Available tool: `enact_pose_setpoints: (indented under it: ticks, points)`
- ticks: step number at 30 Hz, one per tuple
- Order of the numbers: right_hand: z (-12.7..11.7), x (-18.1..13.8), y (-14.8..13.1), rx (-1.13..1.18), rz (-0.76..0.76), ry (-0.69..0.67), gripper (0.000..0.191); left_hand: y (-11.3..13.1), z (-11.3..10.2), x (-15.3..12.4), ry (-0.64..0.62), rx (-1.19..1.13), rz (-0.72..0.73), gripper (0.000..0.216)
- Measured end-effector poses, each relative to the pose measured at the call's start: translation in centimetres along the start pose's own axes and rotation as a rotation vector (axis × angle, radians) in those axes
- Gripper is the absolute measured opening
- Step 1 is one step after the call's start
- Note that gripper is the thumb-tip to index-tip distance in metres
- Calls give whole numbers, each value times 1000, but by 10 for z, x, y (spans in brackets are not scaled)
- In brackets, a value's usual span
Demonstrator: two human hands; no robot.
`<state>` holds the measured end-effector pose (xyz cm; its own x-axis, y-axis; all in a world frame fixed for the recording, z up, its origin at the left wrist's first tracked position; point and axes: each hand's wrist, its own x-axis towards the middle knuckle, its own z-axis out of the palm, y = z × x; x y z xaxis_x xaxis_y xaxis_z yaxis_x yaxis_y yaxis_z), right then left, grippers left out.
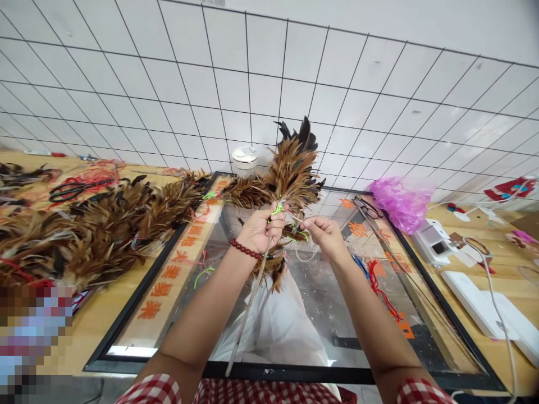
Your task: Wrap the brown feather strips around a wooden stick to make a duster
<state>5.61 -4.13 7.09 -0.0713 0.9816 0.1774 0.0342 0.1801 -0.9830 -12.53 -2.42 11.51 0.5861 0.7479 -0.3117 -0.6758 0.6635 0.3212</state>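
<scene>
My left hand [261, 229], with a dark red bead bracelet on its wrist, is closed around the stick of a feather duster [292, 165]. The duster's brown and black feathers point up and away from me. Its thin pale stick [245, 317] runs down toward the front edge of the glass. Bright green string [277, 209] shows at the base of the feathers, beside my left thumb. My right hand [326, 235] is a little to the right, thumb and fingers pinched on a pale thin string [306, 260] that loops below it.
Brown feather bundles [126, 224] lie along the left, near black scissors [80, 188]. A black-framed glass panel [303, 320] covers the table's middle. Glasses [368, 207], red cord [383, 292], a pink plastic bag [400, 202] and a white power strip [484, 303] are to the right. A gridded wall stands behind.
</scene>
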Motion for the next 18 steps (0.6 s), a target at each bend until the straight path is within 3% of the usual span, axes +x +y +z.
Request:
enact_pose_setpoints:
  ticks: [8,14,18]
  points:
    - [-4,-7,-12,-121,-47,-451,36,5,4,-7,19,39,93,22]
    - [-23,-7,-26,-173,-34,-489,36,10,5,-13,-29,-24,75,16]
    - [-8,-9,-15,-189,-23,-579,37,10,2,-9,-32,-63,75,15]
